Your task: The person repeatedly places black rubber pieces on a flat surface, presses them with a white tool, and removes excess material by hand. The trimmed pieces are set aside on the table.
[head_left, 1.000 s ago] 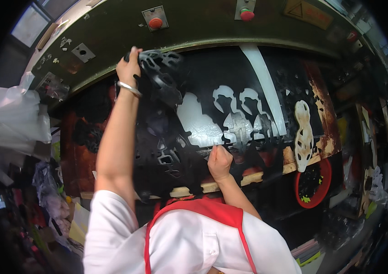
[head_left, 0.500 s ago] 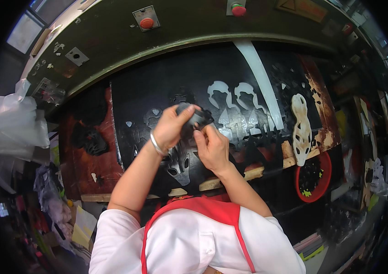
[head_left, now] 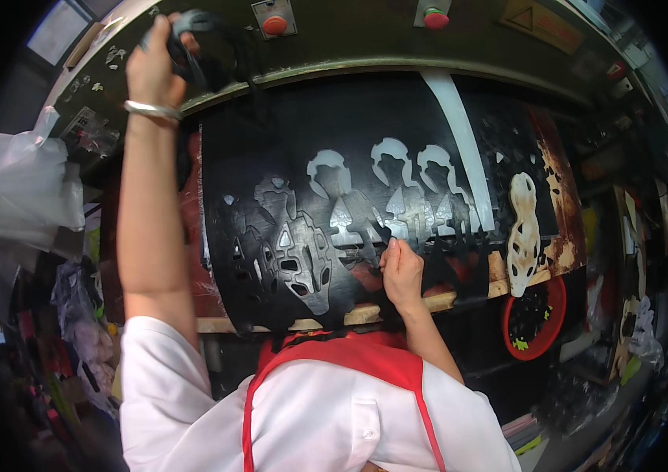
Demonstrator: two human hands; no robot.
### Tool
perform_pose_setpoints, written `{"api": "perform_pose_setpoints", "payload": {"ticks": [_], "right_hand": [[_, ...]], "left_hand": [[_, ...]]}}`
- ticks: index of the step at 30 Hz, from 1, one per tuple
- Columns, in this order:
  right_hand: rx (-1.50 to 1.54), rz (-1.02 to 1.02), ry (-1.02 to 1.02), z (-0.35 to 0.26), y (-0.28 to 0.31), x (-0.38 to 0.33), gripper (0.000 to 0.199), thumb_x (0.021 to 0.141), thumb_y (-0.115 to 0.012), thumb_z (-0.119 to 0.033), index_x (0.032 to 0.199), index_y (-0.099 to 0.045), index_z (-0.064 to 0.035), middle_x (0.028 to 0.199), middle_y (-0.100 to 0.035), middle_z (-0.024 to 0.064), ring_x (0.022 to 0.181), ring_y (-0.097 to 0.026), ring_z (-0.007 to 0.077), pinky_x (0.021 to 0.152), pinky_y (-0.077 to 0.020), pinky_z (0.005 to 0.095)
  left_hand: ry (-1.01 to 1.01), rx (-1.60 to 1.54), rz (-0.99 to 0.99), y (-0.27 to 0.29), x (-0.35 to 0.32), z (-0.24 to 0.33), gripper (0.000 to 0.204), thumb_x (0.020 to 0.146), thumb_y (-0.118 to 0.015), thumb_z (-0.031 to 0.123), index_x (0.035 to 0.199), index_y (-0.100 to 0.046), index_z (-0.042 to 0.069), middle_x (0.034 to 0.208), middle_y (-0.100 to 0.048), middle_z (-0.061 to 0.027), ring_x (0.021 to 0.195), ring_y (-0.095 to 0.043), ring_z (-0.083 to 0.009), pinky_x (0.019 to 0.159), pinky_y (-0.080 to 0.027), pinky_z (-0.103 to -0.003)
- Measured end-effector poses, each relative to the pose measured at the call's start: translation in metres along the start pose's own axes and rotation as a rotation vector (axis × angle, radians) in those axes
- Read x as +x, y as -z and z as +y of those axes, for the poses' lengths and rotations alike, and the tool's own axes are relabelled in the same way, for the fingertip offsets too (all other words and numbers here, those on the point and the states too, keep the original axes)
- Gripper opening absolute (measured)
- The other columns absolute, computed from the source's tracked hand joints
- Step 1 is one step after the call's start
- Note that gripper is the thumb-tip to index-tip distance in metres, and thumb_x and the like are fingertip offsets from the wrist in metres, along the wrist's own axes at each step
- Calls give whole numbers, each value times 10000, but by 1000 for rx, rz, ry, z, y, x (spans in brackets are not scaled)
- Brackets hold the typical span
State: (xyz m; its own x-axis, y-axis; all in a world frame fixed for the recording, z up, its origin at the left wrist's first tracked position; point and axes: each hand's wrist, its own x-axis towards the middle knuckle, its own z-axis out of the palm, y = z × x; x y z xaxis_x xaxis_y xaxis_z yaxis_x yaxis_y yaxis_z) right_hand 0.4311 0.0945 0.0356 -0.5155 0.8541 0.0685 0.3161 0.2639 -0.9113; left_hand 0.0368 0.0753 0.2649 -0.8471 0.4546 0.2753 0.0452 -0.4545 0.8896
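My left hand point(head_left: 153, 67) is raised at the far left, closed on a limp bundle of black cut-out pieces point(head_left: 212, 55), partly smeared by motion. Over the near part of a black sheet point(head_left: 271, 118) with cut-outs, my right hand point(head_left: 403, 271) has its thumb and fingers pinched together. A dark bit shows at those fingertips, but I cannot make out whether it is held. Left of the right hand lies a grey shape with several holes point(head_left: 306, 263). Pale openings point(head_left: 330, 173) show through the sheet beyond it.
A cream, elongated plate with holes point(head_left: 522, 228) lies at the right, above a red bowl point(head_left: 558, 315) of black and yellow-green scraps. A white strip point(head_left: 463, 141) crosses the sheet. Along the back runs a green machine beam point(head_left: 365, 39) with red buttons point(head_left: 275, 26). Clear plastic bags point(head_left: 27, 189) hang left.
My left hand has swung up and to the far left with the black pieces. My right hand has parted from it and come down nearer to me and to the right.
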Motion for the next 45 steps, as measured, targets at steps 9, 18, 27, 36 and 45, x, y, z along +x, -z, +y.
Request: {"api": "perform_pose_setpoints", "payload": {"ticks": [9, 18, 27, 36, 45], "right_hand": [[229, -881, -195, -27, -1, 8, 585, 1008, -379, -501, 828, -665, -22, 657, -607, 76, 581, -519, 139, 571, -393, 266], [803, -1035, -464, 3, -22, 20, 774, 1010, -231, -584, 732, -625, 22, 708, -620, 84, 727, -545, 160, 754, -388, 274], [-311, -381, 340, -77, -2, -11, 208, 796, -747, -186, 777, -644, -6, 1010, -643, 153, 890, -626, 324, 733, -500, 357], [171, -525, -158, -74, -81, -29, 391, 993, -540, -313, 811, -607, 27, 605, -576, 67, 539, -552, 119, 522, -464, 268], [150, -273, 325, -75, -81, -6, 302, 957, -533, -47, 663, -505, 16, 618, -547, 110, 553, -545, 218, 540, -420, 322]], "left_hand": [[-245, 759, -547, 12, -115, -5, 176, 954, -546, 161, 985, -633, 12, 955, -652, -75, 735, -652, -179, 673, -526, -302], [-380, 1055, -879, 81, -353, -97, 319, 714, -769, 290, 996, -661, 185, 1076, -565, -92, 926, -556, -273, 791, -424, -379], [538, 152, 18, 85, -254, -92, 240, 995, -534, 237, 1009, -643, 23, 897, -667, -57, 782, -623, -122, 711, -513, -262], [760, 278, -226, 70, -276, -84, 216, 933, -660, 191, 1026, -702, 1, 899, -679, -8, 860, -590, -69, 779, -480, -227], [236, 126, 7, 72, -141, -56, 259, 912, -685, 286, 925, -689, 27, 705, -627, 1, 492, -514, -60, 447, -388, -207]]}}
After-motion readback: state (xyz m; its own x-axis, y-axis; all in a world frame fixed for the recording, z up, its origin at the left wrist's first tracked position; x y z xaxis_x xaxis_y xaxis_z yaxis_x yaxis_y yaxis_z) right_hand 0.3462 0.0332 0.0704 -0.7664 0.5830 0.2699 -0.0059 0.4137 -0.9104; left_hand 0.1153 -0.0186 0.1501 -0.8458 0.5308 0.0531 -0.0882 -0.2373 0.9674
